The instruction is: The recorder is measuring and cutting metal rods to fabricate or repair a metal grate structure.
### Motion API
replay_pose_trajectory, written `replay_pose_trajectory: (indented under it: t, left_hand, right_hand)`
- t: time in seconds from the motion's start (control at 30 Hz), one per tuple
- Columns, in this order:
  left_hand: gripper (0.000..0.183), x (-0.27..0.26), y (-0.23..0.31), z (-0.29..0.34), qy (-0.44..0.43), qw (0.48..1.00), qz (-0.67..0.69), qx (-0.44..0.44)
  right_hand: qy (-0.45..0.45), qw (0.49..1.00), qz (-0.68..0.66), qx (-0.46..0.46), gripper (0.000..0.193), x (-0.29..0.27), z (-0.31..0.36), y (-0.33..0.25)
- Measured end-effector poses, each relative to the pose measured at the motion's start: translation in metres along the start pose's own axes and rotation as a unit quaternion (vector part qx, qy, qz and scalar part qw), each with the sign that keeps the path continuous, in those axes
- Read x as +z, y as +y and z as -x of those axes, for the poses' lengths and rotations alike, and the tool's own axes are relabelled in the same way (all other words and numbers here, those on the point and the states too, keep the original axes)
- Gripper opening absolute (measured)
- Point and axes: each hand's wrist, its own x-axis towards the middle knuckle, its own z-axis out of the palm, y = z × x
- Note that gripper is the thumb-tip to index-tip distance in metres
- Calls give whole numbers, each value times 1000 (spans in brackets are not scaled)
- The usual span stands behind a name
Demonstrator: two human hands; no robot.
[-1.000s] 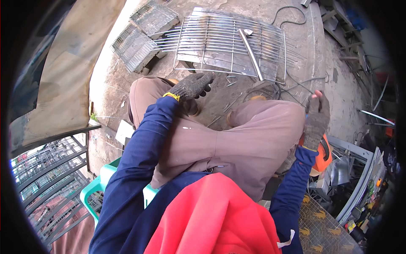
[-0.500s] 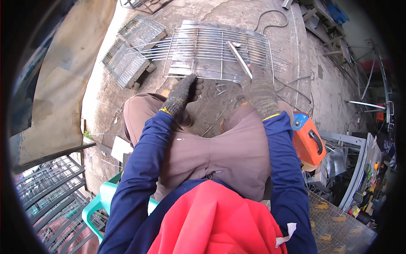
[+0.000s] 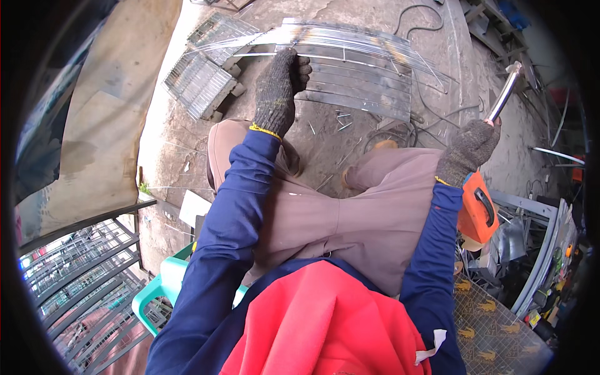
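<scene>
The person sits on a green plastic stool (image 3: 164, 282), knees apart over the concrete floor (image 3: 325, 134), and both gloved hands are busy. The left hand (image 3: 279, 87) reaches forward and curls its fingers over the near edge of the big wire grille (image 3: 362, 75), gripping one of the rods where the panel meets the floor. The grille itself lies flat out in front, its far side blurred, beside two smaller mesh panels (image 3: 203, 78) stacked at the left. The right hand (image 3: 469, 150) is up and off to the side, fist closed round the handle of a metal hammer-like tool (image 3: 503, 94) whose head points up and away, well apart from the grille. Just below that wrist sits an orange machine (image 3: 478, 209), likely a welder. Short rod offcuts (image 3: 340, 119) are scattered between the knees.

It reads as a steadying-and-striking step: panel held, tool raised clear. The next move would call for a firm hold on that rod, a clean aim at the joint, and the left fingers kept clear of wherever the tool comes down.
</scene>
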Motion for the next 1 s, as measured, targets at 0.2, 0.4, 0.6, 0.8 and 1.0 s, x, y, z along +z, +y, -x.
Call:
replay_pose_trajectory:
  t: [0.2,0.4,0.6,0.8,1.0]
  left_hand:
    - [31,20,24,-28,-27,997,-31,58]
    - [36,35,36,-38,-35,998,-53,9]
    - [24,32,33,-26,-63,997,-27,16]
    - [29,10,26,-19,-49,998,-32,12]
    - [27,8,22,-18,-51,998,-27,4]
  right_hand:
    - [4,943,-175,284,26,-17,-4,-10]
    - [-1,918,-170,359,24,-17,-4,-27]
    - [-37,911,-187,365,24,-18,-4,-32]
    - [-33,903,-185,385,29,-18,-5,-28]
    - [4,905,-143,401,22,-19,-5,-24]
